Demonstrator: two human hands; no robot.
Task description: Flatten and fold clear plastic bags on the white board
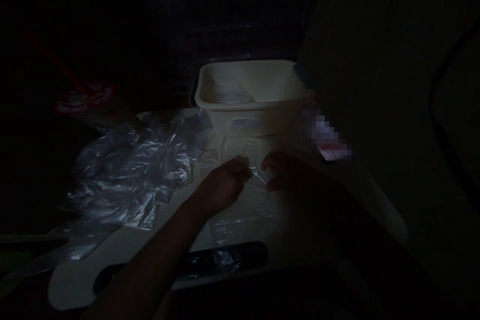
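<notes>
The scene is very dark. A clear plastic bag lies on a white board, its lower end over a dark slot near the front edge. My left hand pinches the upper part of this bag. To its right, my right hand is curled, thumb and fingers apart, with a fold of the plastic at its thumb tip. Left of both hands lies a large heap of crumpled clear bags. Behind the hands stands a cream-coloured bin with some clear plastic inside.
A cup with a red lid and red straw stands at the back left, behind the heap. Right of the bin lies a partly pixelated object. A dark cable hangs at the far right.
</notes>
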